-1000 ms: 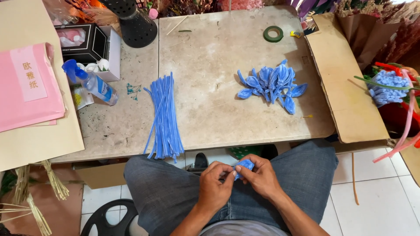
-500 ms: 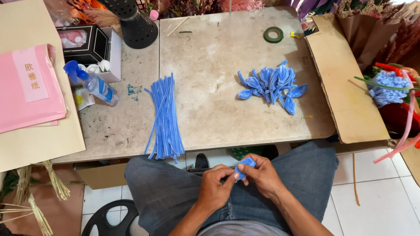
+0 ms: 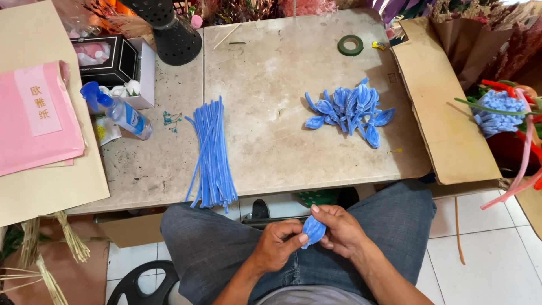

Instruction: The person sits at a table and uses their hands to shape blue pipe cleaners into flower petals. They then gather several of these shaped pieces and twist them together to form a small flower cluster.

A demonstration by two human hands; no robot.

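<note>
Below the near edge of the pale stone desk, over the lap in grey-blue jeans: left hand and right hand meeting on a small blue petal-shaped loop of fuzzy chenille stem. Left fingers pressed together on the lower side of the petal, thumb tip against it; right fingers curled over its upper edge, pinching it from the other side. Petal held in the air between both hands, clear of the desk.

On the desk, near the middle of the near edge: a long bundle of straight blue chenille stems, lying front to back, its near ends reaching over the edge. Toward the right side: a heap of finished blue chenille petals, well apart from the bundle. Near the far edge: a dark green roll of floral tape. At the far left corner: a black perforated lamp base, beside it a black-and-white open box, and just in front a clear spray bottle with blue trigger lying on its side. Against the right edge: a flat sheet of brown cardboard. Off the left edge: a pink paper packet on a tan sheet
</note>
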